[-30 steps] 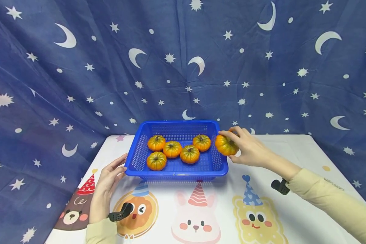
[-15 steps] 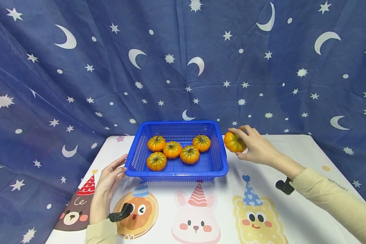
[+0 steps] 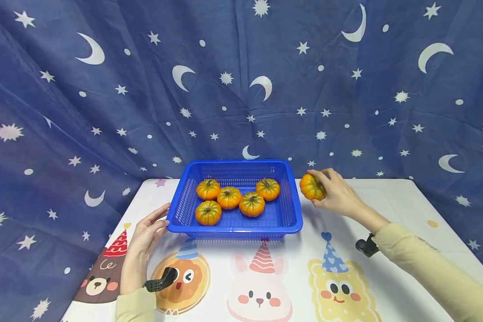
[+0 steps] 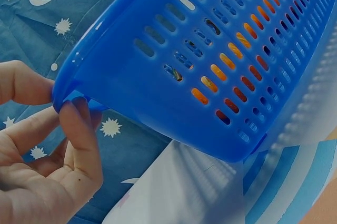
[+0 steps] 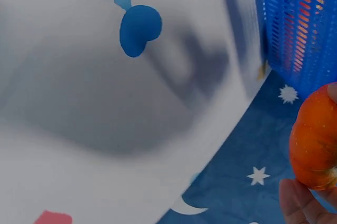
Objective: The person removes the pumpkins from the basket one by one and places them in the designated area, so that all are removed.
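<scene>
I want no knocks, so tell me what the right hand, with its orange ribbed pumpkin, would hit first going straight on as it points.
Probably the blue perforated plastic basket, at its right rim: the pumpkin held by the right hand would touch first. Depth is unclear, so it might pass above.

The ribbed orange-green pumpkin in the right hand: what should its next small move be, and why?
Probably lower the held pumpkin onto the white printed tablecloth: the right hand has carried it rightward, and holds it raised outside the blue plastic basket.
</scene>
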Available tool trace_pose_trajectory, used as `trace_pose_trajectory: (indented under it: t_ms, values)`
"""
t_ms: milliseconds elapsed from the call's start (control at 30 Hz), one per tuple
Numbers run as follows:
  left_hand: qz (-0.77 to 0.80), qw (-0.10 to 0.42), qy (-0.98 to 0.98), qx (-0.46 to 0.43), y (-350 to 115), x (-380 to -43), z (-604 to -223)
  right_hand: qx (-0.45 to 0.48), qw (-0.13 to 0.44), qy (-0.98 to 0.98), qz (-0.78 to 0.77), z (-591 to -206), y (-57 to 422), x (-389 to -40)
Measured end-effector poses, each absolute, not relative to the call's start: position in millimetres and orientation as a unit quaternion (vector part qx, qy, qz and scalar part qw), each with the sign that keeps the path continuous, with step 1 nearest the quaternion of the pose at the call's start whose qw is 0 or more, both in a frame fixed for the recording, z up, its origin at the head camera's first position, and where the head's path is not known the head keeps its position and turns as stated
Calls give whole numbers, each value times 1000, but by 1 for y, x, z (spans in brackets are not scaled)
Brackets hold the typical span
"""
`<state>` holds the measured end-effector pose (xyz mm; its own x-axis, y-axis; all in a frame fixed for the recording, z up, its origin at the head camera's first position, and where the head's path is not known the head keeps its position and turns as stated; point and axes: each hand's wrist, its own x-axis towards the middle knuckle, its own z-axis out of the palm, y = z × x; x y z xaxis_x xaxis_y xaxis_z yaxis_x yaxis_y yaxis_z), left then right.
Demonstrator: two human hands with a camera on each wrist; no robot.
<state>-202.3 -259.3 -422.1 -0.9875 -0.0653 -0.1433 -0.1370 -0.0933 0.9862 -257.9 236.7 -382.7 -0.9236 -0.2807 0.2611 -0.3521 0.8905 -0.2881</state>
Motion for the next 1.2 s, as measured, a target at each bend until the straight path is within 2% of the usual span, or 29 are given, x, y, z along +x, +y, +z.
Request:
trace_pose_trajectory:
  t_ms: [367,733,1200]
  values:
    - [726,30,681,-86,-259,-204,-423,125,90,-967,203,-411,241,-273]
    - [729,28,678,-85,-260,-205,-422,66,50,-973,217,-434,241,-290]
    - [728,30,679,-92,-259,-203,-421,44,12,-975,219,-448,242,-292]
